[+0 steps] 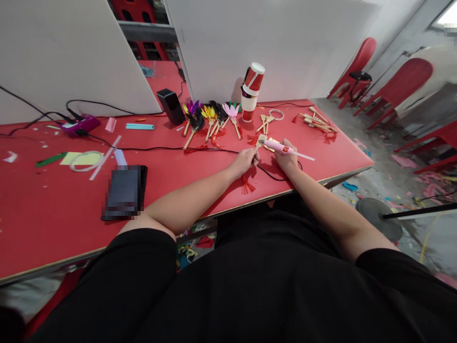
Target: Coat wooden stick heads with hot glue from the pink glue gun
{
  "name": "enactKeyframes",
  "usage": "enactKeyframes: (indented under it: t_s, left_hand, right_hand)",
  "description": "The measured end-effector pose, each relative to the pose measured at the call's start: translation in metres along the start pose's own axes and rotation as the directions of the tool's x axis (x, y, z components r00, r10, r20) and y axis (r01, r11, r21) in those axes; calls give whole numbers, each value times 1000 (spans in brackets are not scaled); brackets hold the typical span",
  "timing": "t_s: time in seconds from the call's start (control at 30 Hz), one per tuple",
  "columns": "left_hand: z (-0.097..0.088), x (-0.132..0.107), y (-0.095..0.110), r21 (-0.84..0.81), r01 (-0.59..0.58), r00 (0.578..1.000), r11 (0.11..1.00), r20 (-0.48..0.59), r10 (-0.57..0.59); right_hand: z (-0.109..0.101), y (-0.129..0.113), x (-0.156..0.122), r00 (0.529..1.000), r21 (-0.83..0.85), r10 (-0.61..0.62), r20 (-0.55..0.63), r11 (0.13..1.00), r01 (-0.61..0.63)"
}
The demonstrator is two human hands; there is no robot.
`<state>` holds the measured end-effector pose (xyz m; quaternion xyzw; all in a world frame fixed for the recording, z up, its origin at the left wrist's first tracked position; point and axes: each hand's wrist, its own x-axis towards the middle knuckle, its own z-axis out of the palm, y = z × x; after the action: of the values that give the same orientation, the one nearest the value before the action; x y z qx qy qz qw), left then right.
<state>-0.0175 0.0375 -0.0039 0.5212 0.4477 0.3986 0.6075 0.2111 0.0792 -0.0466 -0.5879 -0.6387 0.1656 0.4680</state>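
My right hand (286, 161) is wrapped round a pink glue gun (277, 146), with a pale glue stick (305, 156) poking out of its back end. In my left hand (245, 162) is a small wooden stick (261, 143) with a broad, light-coloured head. The gun's nozzle meets or nearly meets that head; I cannot tell which. A red tassel (248, 185) hangs below my left hand onto the table. Just beyond my hands lie two more wooden sticks (264, 123). Finished-looking sticks with a pink flower (232, 111) and a yellow flower (209, 113) lie farther left.
On the red table (200, 174) a black cable (160, 148) runs across to a purple power strip (81, 125). Stacked paper cups (254, 78) stand at the back, near a black box (171, 105). A tablet (124, 192) lies left; a bundle of tasselled sticks (317, 123) lies right.
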Motion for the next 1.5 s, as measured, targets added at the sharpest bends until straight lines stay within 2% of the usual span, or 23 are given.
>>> enactKeyframes:
  t_s: [0.3, 0.53, 0.73, 1.1, 1.37, 1.5]
  left_hand:
    - [-1, 0, -3, -11, -14, 1000, 1000, 10, 14]
    - [-2, 5, -6, 2, 3, 1000, 1000, -22, -3]
    - [-3, 1, -7, 31, -33, 999, 999, 35, 32]
    - [1, 3, -4, -34, 59, 998, 998, 40, -57]
    - [-2, 3, -9, -26, 34, 998, 999, 53, -32]
    - [-1, 2, -6, -31, 61, 998, 998, 32, -60]
  right_hand:
    - [1, 3, -1, 1000, 21, -8, 3, 1000, 8]
    - [-1, 1, -2, 1000, 46, -10, -3, 999, 10]
    - [-4, 0, -1, 1000, 50, -14, -11, 999, 15]
    - [-2, 2, -2, 999, 71, -24, -27, 997, 26]
    - [-2, 5, -2, 1000, 78, -21, -17, 997, 22]
    - [-1, 7, -2, 1000, 75, -27, 9, 997, 26]
